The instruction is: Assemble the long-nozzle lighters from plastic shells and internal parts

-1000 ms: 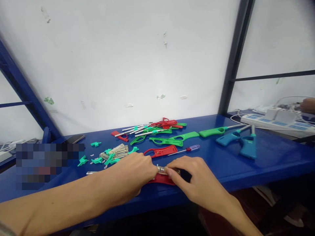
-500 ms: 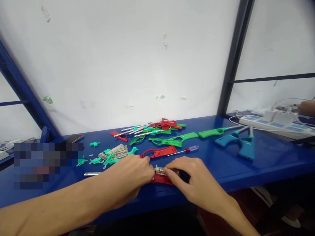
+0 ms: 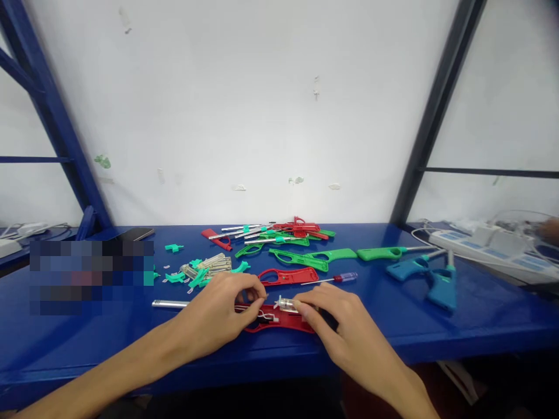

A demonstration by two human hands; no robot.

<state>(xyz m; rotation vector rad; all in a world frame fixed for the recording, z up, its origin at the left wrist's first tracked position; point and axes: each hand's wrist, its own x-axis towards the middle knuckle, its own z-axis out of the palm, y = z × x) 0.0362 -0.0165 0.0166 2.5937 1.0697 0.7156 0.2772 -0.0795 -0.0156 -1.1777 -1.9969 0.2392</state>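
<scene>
My right hand (image 3: 343,317) pinches a small clear fuel tank (image 3: 287,304) with a metal and white fitting at its left end. It holds the tank just over an opened red lighter handle half (image 3: 294,321), which lies near the table's front edge. Thin white wire and a dark part show inside the handle half. Its silver barrel (image 3: 168,304) sticks out to the left, partly behind my left hand (image 3: 231,305). My left thumb and index finger press together just left of the tank's fitting; anything between them is too small to make out.
A second red handle half (image 3: 292,276) and a screwdriver (image 3: 346,277) lie beyond my hands. Clear tanks (image 3: 213,265) and turquoise pieces (image 3: 201,277) are heaped at left. Red and green shells with barrels lie behind; blue lighters (image 3: 443,289) and a power strip (image 3: 463,241) are at right.
My left hand has drawn back a little and up from the handle half, uncovering the wire and dark part. My right hand still holds the tank. The camera view has shifted slightly.
</scene>
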